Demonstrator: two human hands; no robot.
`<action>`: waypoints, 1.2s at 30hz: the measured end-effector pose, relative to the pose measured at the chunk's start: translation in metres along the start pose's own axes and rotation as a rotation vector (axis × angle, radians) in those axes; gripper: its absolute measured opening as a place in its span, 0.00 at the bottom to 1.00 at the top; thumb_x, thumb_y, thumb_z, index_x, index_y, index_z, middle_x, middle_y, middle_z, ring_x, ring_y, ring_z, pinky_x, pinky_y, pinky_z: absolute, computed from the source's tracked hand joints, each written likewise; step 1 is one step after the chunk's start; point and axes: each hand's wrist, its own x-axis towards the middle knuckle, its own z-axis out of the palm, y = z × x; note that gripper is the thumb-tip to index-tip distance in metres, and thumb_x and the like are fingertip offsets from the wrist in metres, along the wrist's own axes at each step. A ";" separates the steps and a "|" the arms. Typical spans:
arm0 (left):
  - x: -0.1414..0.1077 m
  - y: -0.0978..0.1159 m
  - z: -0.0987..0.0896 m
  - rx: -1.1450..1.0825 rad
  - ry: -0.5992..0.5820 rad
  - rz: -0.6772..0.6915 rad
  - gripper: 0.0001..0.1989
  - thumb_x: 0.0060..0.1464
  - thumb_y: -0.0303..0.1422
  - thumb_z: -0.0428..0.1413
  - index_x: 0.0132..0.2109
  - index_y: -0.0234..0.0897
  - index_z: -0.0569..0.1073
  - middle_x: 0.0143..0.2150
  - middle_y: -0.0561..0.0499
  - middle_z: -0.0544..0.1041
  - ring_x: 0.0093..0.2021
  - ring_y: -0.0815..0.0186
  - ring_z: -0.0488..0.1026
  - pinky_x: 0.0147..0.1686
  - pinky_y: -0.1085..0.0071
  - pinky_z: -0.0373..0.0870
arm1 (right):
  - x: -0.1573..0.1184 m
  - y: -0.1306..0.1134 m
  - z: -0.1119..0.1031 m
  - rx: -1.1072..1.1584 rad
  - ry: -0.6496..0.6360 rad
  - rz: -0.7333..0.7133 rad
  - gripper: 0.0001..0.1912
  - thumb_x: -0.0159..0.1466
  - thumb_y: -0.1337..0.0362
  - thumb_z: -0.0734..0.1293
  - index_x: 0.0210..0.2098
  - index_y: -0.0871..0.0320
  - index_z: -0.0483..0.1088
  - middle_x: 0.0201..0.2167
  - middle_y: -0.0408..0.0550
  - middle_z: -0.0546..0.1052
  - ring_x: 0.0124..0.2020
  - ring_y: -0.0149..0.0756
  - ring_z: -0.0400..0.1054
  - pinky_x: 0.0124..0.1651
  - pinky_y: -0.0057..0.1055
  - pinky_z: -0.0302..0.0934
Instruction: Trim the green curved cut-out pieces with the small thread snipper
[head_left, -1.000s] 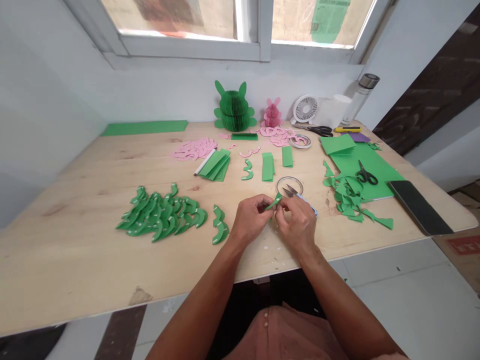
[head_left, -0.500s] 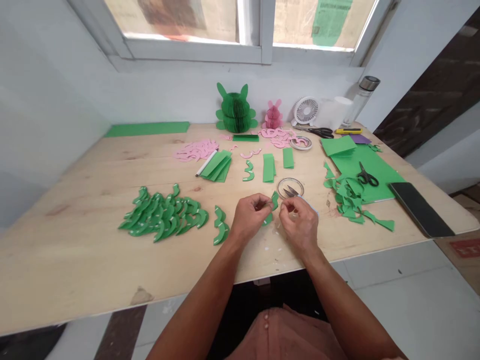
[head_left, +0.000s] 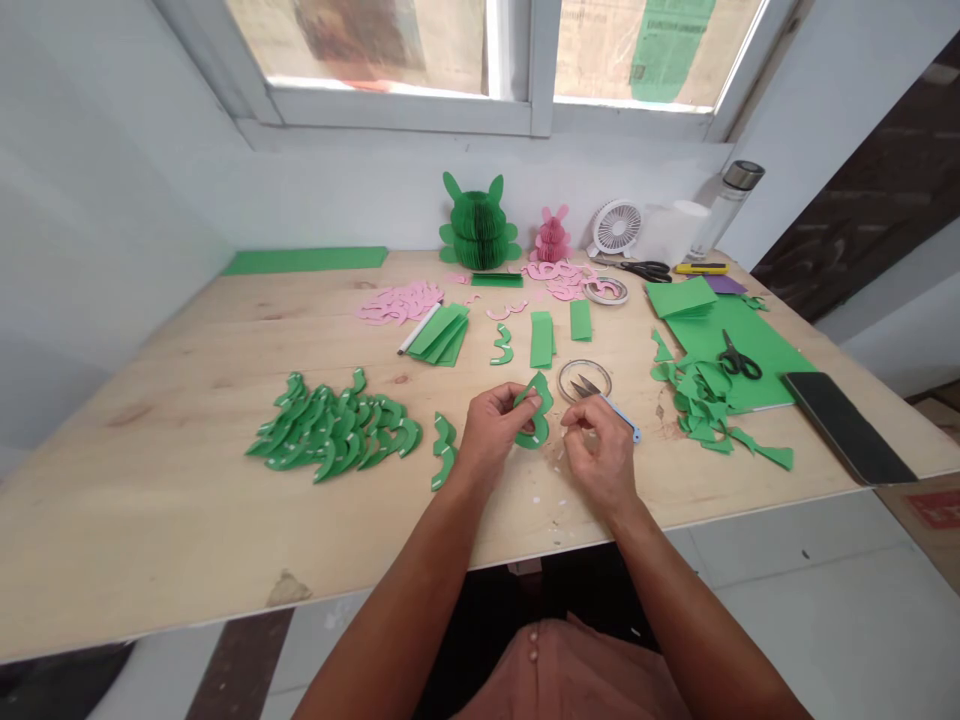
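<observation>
Between its thumb and fingers, my left hand (head_left: 491, 425) pinches a wavy green paper piece (head_left: 541, 425). My right hand (head_left: 600, 445) is just to the right of that piece, its fingers curled around small scissors with a blue handle (head_left: 628, 425); the grey blades (head_left: 583, 386) point away over a roll of tape (head_left: 565, 380). Another wavy green piece (head_left: 443, 450) lies left of my left hand. Farther left is a heap of green cut pieces (head_left: 330, 430) with small white strips on them.
Green scraps (head_left: 701, 395), black scissors (head_left: 741, 362) and a phone (head_left: 851, 425) lie at the right. Folded green papers (head_left: 442, 332) and pink cutouts (head_left: 401, 300) are farther back. A green paper figure (head_left: 478, 230) and a fan (head_left: 616, 228) stand by the wall.
The green piece in my left hand has turned and now shows more of its face. My right hand has drawn slightly away from it. The whole view has shifted a little.
</observation>
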 end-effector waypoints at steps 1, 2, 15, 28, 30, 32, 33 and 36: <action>0.000 0.000 0.000 -0.008 -0.012 -0.006 0.07 0.38 0.32 0.62 0.26 0.33 0.73 0.20 0.57 0.69 0.18 0.76 0.63 0.20 0.77 0.60 | 0.000 0.001 0.000 -0.006 -0.002 0.000 0.07 0.55 0.73 0.58 0.27 0.56 0.65 0.26 0.44 0.70 0.31 0.35 0.65 0.36 0.31 0.59; 0.000 0.001 0.000 -0.013 -0.025 -0.012 0.08 0.38 0.32 0.62 0.26 0.33 0.73 0.20 0.57 0.69 0.18 0.76 0.63 0.20 0.77 0.60 | 0.001 0.001 0.000 -0.015 -0.001 0.007 0.07 0.56 0.71 0.59 0.28 0.57 0.66 0.26 0.45 0.71 0.31 0.35 0.65 0.36 0.32 0.60; -0.003 0.002 0.001 0.029 -0.186 0.000 0.07 0.41 0.33 0.62 0.26 0.34 0.73 0.20 0.57 0.69 0.20 0.75 0.64 0.24 0.77 0.61 | 0.002 -0.001 0.000 0.054 -0.007 0.123 0.04 0.57 0.66 0.62 0.26 0.57 0.67 0.24 0.43 0.71 0.27 0.33 0.65 0.34 0.30 0.60; -0.003 0.002 0.001 0.059 -0.162 -0.005 0.08 0.41 0.34 0.62 0.25 0.33 0.73 0.19 0.55 0.70 0.20 0.74 0.65 0.22 0.77 0.62 | 0.003 -0.002 -0.001 0.086 -0.028 0.140 0.05 0.56 0.67 0.62 0.24 0.57 0.65 0.22 0.41 0.70 0.26 0.31 0.63 0.33 0.28 0.59; -0.003 0.001 0.001 0.054 -0.162 -0.010 0.08 0.41 0.34 0.62 0.25 0.33 0.73 0.19 0.55 0.70 0.19 0.74 0.65 0.22 0.77 0.63 | 0.003 -0.001 -0.001 0.112 -0.033 0.166 0.05 0.55 0.66 0.62 0.23 0.57 0.65 0.21 0.41 0.70 0.25 0.31 0.63 0.32 0.28 0.59; -0.003 0.001 0.000 0.045 -0.164 -0.019 0.08 0.40 0.34 0.62 0.25 0.33 0.73 0.20 0.55 0.70 0.19 0.74 0.65 0.22 0.76 0.63 | 0.004 0.000 -0.001 0.144 -0.040 0.196 0.05 0.55 0.66 0.62 0.23 0.57 0.65 0.21 0.41 0.70 0.25 0.31 0.63 0.31 0.27 0.59; -0.002 0.000 0.000 0.043 -0.164 -0.026 0.08 0.40 0.35 0.62 0.25 0.33 0.73 0.20 0.55 0.70 0.19 0.74 0.65 0.22 0.76 0.63 | 0.004 0.000 -0.001 0.163 -0.045 0.212 0.05 0.55 0.66 0.62 0.22 0.57 0.65 0.20 0.40 0.69 0.24 0.31 0.62 0.31 0.27 0.59; -0.002 0.000 0.000 0.042 -0.169 -0.044 0.09 0.41 0.35 0.61 0.25 0.33 0.74 0.20 0.55 0.70 0.19 0.73 0.66 0.22 0.75 0.64 | 0.005 0.002 -0.001 0.223 -0.067 0.265 0.06 0.54 0.65 0.62 0.22 0.57 0.65 0.19 0.40 0.69 0.23 0.30 0.62 0.30 0.27 0.58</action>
